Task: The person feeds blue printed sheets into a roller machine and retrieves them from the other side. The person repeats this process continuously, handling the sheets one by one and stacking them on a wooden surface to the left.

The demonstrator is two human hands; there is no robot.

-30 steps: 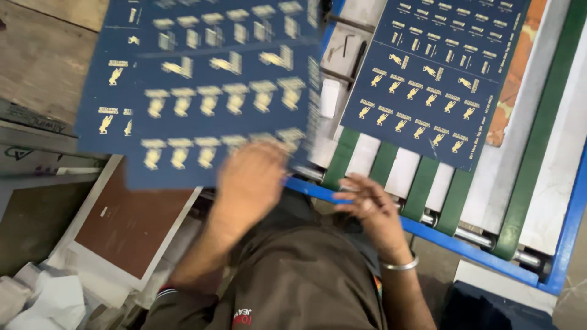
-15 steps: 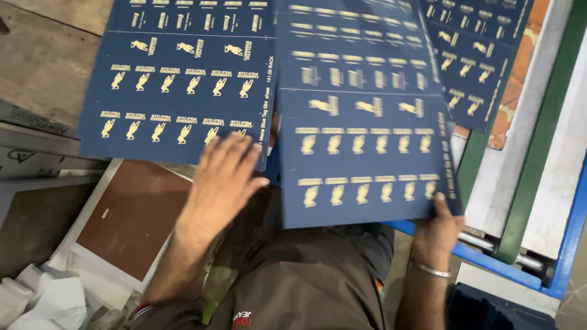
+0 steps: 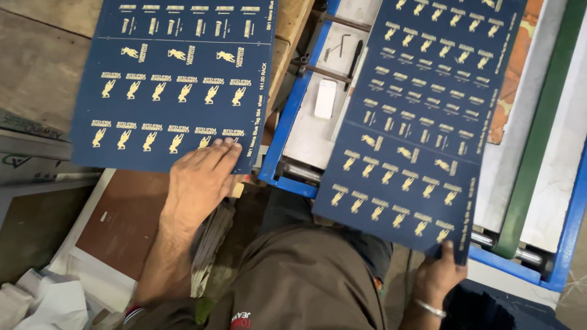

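Observation:
My left hand (image 3: 200,179) lies flat, fingers together, on the near right corner of a dark blue printed sheet (image 3: 165,73) with rows of small gold figures, which rests on a wooden table (image 3: 36,67). My right hand (image 3: 439,275), with a metal bangle at the wrist, grips the near corner of a second blue sheet with gold figures (image 3: 416,116). That sheet is held tilted over a blue-framed conveyor machine (image 3: 281,146).
Green belts (image 3: 532,153) run along the machine's white bed at the right. A small white block (image 3: 325,98) and dark metal tools lie in the machine's open tray. A brown board (image 3: 122,226) and crumpled white paper (image 3: 49,302) sit at lower left.
My right hand has carried its blue sheet rightward, off the left sheet and over the machine. My left hand stays pressed on the left sheet's near edge.

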